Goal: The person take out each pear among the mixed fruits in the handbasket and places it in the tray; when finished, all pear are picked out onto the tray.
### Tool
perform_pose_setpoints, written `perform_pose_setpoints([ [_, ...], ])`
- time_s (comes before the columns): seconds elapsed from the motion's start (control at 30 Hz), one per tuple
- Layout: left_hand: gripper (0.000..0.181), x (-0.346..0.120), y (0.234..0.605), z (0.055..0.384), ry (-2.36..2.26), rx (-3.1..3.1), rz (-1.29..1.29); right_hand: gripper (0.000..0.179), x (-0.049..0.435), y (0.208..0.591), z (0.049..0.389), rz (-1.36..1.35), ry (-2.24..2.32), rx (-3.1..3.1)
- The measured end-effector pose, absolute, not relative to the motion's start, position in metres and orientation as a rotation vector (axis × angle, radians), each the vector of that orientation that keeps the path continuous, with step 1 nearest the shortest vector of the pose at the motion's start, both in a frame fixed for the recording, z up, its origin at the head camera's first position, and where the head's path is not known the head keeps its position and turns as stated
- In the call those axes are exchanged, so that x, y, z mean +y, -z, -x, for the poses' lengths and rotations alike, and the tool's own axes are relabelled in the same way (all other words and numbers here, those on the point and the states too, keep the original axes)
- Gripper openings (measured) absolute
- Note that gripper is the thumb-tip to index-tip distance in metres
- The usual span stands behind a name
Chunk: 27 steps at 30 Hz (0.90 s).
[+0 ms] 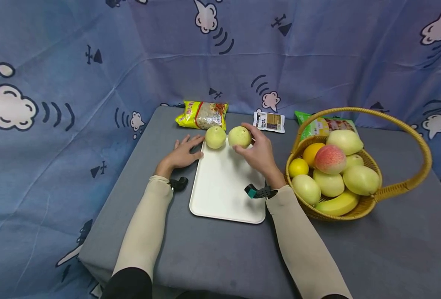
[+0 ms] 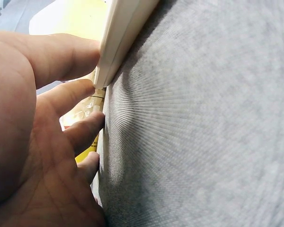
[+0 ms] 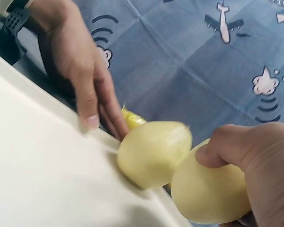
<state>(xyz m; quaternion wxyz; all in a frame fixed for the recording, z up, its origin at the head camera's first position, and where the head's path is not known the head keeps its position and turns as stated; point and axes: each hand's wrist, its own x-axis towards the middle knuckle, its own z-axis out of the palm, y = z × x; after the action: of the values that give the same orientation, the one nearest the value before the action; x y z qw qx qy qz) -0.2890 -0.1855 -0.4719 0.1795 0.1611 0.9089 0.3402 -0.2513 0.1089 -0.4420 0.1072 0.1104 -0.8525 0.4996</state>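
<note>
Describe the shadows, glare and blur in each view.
Head: soft shadow on the white tray beside the right hand; left wrist: glare washes out the patch above the left hand, and the grey cloth looks blurry toward the right edge; right wrist: soft shadow on the tray around the pale fruit.

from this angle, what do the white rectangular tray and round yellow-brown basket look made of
White rectangular tray: probably plastic with a smooth satin finish, judging by its even colour and rounded corners. Round yellow-brown basket: looks like wicker, perhaps plastic imitation, slightly glossy, given its woven strands.
</note>
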Motion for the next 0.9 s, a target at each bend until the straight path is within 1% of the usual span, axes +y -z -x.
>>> perform_pose_setpoints([
  [0.23,0.07,-0.183,0.469,0.288,-0.976,2.566,-0.465,0.075,0.108,0.461,0.263,-0.229,-1.452,-2.538],
  [0.53,0.07,-0.183,0.469,0.288,-0.985,2.569,-0.467,0.077,0.105,0.472,0.275,-0.173,-1.422,-2.558],
  [0.9,0.07,-0.186,0.473,0.288,-0.983,2.566,-0.463,0.081,0.103,0.476,0.278,-0.207,-1.485,-2.581],
])
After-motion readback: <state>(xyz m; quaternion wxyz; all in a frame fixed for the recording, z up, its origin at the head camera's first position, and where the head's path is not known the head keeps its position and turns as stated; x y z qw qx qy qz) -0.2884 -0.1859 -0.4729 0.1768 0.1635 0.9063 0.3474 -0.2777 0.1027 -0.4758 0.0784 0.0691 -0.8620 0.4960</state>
